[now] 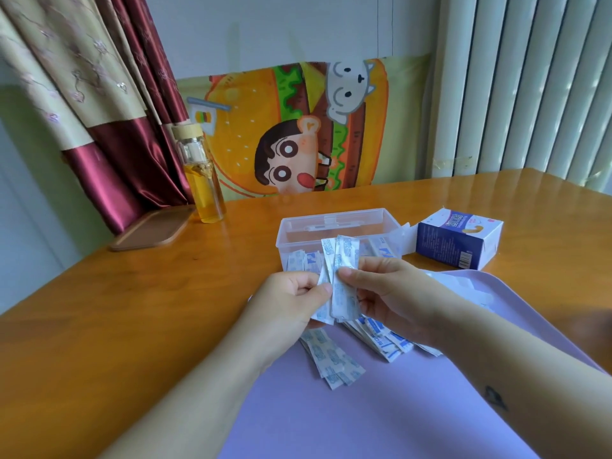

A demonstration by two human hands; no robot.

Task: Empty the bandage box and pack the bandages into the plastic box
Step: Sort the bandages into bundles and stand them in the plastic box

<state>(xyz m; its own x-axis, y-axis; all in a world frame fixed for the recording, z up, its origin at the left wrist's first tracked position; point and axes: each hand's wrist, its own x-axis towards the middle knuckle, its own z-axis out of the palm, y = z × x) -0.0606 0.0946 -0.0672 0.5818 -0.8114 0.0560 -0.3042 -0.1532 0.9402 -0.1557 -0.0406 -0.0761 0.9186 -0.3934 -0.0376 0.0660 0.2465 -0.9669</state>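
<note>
Both hands hold a small upright stack of wrapped bandages (341,279) just in front of the clear plastic box (298,226). My left hand (288,299) pinches the stack's left edge, and my right hand (390,289) grips its right side. Some bandages lie inside the plastic box. More loose bandages (334,359) are spread on the purple tray (397,409) below my hands. The blue and white bandage box (460,240) lies on its side to the right of the plastic box, its flap open.
A glass bottle (202,180) of yellow liquid with a wooden cap stands at the back left, beside a brown wooden tray (152,230). The orange wooden table (132,309) meets a cartoon cloth and curtains at the back.
</note>
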